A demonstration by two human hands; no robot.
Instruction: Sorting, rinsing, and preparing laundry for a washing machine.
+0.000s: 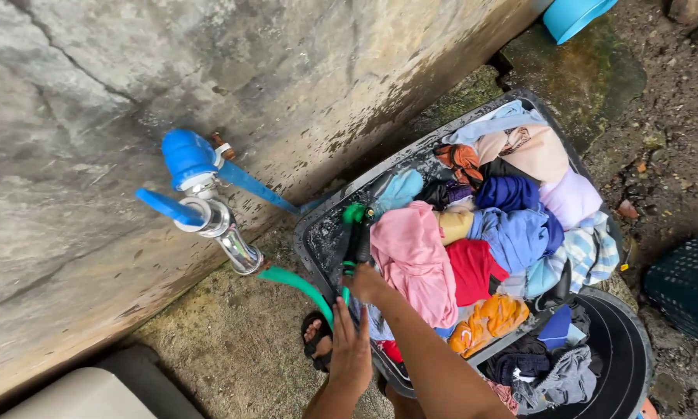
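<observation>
From the head camera, the right hand (368,285) is closing around the green and black hose nozzle (354,233) at the tub's left edge. The left hand (351,349) is staying open, fingers flat, touching the green hose (301,287) at 6 o'clock from the nozzle. The black tub (318,240) is holding piled clothes (473,256). The blue tap (197,190) is sticking out of the wall at 9 o'clock.

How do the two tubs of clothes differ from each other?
The rectangular tub by the wall is angular and piled high with bright clothes; the round tub below it is curved and holds a smaller heap of mostly dark clothes. The right hand reaches into the rectangular tub, near the green hose; no hand touches the round one. Both tubs are black and sit on the ground.
</observation>
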